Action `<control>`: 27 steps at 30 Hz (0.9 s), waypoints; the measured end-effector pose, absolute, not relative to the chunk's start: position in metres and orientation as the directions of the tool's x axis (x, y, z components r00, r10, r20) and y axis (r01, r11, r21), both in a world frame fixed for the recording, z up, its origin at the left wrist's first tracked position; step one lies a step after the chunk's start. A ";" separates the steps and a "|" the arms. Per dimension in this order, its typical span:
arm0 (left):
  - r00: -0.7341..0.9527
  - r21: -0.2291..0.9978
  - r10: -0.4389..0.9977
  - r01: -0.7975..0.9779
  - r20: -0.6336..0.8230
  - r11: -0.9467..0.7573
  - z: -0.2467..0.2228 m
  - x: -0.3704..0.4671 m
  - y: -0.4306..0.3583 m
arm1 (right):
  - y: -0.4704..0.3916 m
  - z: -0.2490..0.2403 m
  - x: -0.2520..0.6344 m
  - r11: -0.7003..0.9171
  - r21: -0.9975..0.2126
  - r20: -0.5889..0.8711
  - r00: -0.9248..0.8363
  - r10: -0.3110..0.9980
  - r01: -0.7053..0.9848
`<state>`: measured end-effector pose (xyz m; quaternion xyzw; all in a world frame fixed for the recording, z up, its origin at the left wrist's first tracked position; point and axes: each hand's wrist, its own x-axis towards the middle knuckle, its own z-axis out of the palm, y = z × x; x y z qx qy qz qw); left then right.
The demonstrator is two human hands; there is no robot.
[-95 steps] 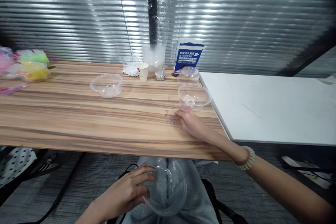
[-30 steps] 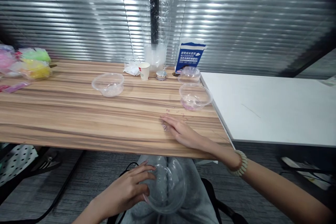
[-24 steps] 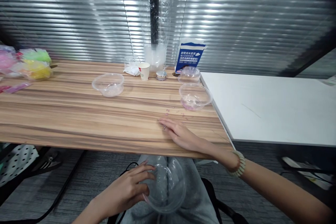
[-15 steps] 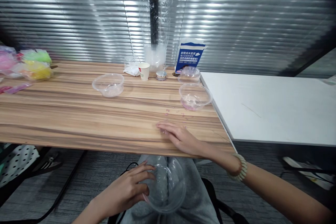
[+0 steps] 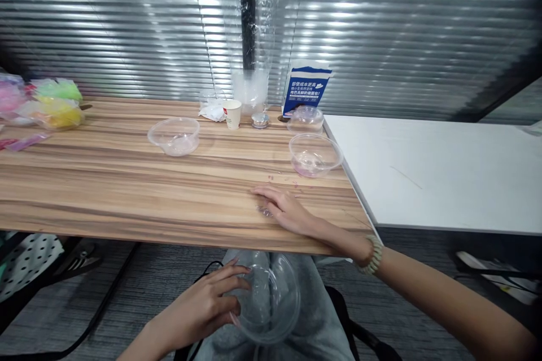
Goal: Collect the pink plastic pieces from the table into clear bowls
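Note:
Below the table's front edge, over my lap, my left hand (image 5: pixel 212 300) grips the rim of a clear plastic bowl (image 5: pixel 277 316). On the wooden tabletop, my right hand (image 5: pixel 290 211) lies palm down with its fingers stretched out. Small clear, pinkish bits (image 5: pixel 266 212) show beside and under its fingers, and a few more lie just beyond. Farther back stands another clear bowl (image 5: pixel 315 164) with something pink at its bottom. What lies under the right palm is hidden.
Another clear bowl (image 5: pixel 180 145) stands left of centre. A paper cup (image 5: pixel 232 115), a small round tin (image 5: pixel 259 120), a clear container (image 5: pixel 305 120) and a blue carton (image 5: pixel 306 92) line the back. Colourful bags (image 5: pixel 59 110) lie far left. A white table (image 5: pixel 440 169) adjoins on the right.
My right hand has slid slightly away from me across the tabletop, uncovering more of the pinkish bits near its thumb. My left hand and its bowl have stayed in place.

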<state>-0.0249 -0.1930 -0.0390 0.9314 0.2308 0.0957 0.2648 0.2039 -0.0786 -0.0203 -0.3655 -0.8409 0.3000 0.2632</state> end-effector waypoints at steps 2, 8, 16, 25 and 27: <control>0.877 0.529 0.477 0.382 0.051 -0.758 -0.039 -0.025 -0.193 | -0.080 -0.021 0.204 0.552 -0.707 0.215 -0.609 0.763 0.442; 0.866 0.540 0.492 0.376 0.083 -0.753 -0.041 -0.024 -0.193 | -0.087 -0.017 0.206 0.531 -0.766 0.149 -0.702 0.697 0.364; 0.864 0.533 0.489 0.360 0.119 -0.765 -0.040 -0.025 -0.194 | -0.103 -0.005 0.198 0.500 -0.823 0.133 -0.763 0.633 0.271; 0.870 0.487 0.480 0.372 0.114 -0.790 -0.032 -0.026 -0.192 | -0.120 -0.003 0.194 0.495 -0.840 0.146 -0.786 0.601 0.222; 0.875 0.474 0.469 0.365 0.119 -0.802 -0.028 -0.028 -0.190 | -0.120 -0.004 0.194 0.492 -0.844 0.165 -0.770 0.616 0.213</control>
